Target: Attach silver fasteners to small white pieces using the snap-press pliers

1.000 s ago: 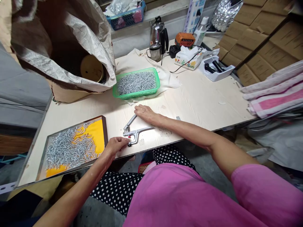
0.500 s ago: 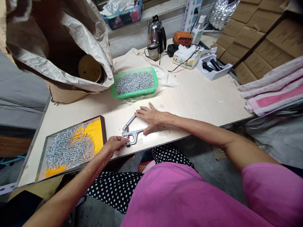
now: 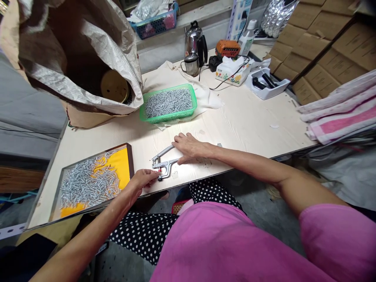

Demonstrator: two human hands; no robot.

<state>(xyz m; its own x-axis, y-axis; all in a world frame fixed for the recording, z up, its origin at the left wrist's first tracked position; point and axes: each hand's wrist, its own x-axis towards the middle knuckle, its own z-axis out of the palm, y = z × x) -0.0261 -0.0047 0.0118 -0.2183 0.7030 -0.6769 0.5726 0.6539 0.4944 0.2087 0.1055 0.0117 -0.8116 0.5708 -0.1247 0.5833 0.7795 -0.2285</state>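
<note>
A grey pair of snap-fastener pliers (image 3: 166,163) lies on the table near its front edge, with a spring between its handles and a small red part at its jaws. My right hand (image 3: 190,147) wraps the handle ends, fingers curled over the upper one and thumb against the lower. At the jaws, my left hand (image 3: 143,179) pinches with thumb and forefinger; whatever is between the fingertips is too small to make out. Left of that hand, a shallow tray (image 3: 131,162) with a yellow lining holds a heap of small silvery metal pins (image 3: 91,182).
Behind the pliers stands a green basket (image 3: 167,118) full of similar metal pieces. A big open woven sack (image 3: 117,51) rises at the left back. Toward the back right are a metal kettle (image 3: 192,39), a tissue box (image 3: 230,74) and a white tray (image 3: 272,93).
My right hand's fingers, stretched out before, have curled over the upper handle, and the handles are closer together. My left hand stays at the jaws. The view has shifted slightly.
</note>
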